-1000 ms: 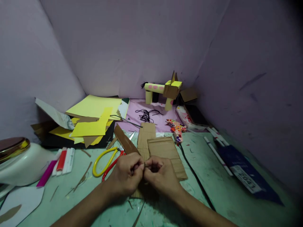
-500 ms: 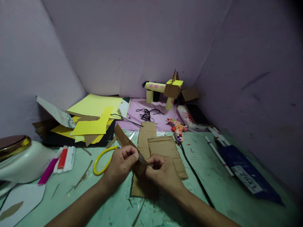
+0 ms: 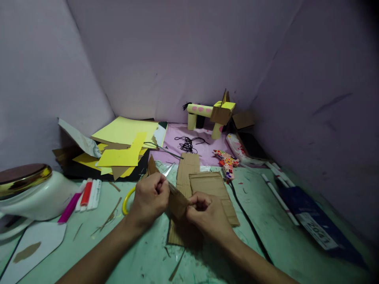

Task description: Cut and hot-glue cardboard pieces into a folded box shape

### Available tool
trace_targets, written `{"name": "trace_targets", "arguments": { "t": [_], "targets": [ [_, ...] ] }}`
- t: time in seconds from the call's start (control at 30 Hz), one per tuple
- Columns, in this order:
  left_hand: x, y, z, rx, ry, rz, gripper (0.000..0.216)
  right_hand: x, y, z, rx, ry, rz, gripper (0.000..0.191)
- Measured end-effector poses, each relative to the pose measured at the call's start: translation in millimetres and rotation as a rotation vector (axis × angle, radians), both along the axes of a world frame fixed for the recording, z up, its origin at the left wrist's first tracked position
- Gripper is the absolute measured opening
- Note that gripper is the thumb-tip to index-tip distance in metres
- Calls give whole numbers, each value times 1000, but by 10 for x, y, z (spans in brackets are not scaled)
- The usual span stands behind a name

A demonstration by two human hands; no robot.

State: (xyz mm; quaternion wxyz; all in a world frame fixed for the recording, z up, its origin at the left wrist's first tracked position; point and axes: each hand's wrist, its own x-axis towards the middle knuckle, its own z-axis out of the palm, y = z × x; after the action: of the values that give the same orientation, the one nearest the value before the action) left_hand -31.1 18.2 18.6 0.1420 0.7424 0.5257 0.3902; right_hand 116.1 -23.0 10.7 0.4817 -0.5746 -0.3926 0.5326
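My left hand point(image 3: 150, 197) and my right hand point(image 3: 205, 215) are both closed on a small brown cardboard piece point(image 3: 178, 203), held between them just above the green table. Each hand pinches one end of it. Beneath the hands lie flat cardboard sheets point(image 3: 207, 185), and a longer cardboard strip point(image 3: 186, 169) runs toward the back. Scissors with a yellow handle point(image 3: 128, 197) lie partly hidden behind my left hand, their blades point(image 3: 168, 170) pointing away.
Yellow paper sheets point(image 3: 124, 142) are stacked at the back left. A cardboard animal figure point(image 3: 211, 114) stands by the wall on pink paper, near black string point(image 3: 187, 145). A white object with a gold lid point(image 3: 26, 189), markers point(image 3: 85, 195), a black cable point(image 3: 248, 225) and a dark blue calendar point(image 3: 316, 225) surround the hands.
My hands have drawn apart from a tight meeting of the fingers, and the small cardboard piece now shows between them. The view has shifted slightly to the left.
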Motion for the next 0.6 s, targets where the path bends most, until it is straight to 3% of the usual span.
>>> {"name": "trace_targets", "arguments": {
  "t": [0.6],
  "targets": [
    [-269,219,42,207,212,197,15,-18,-48,-17,-14,-18,22,6]
  ]
}}
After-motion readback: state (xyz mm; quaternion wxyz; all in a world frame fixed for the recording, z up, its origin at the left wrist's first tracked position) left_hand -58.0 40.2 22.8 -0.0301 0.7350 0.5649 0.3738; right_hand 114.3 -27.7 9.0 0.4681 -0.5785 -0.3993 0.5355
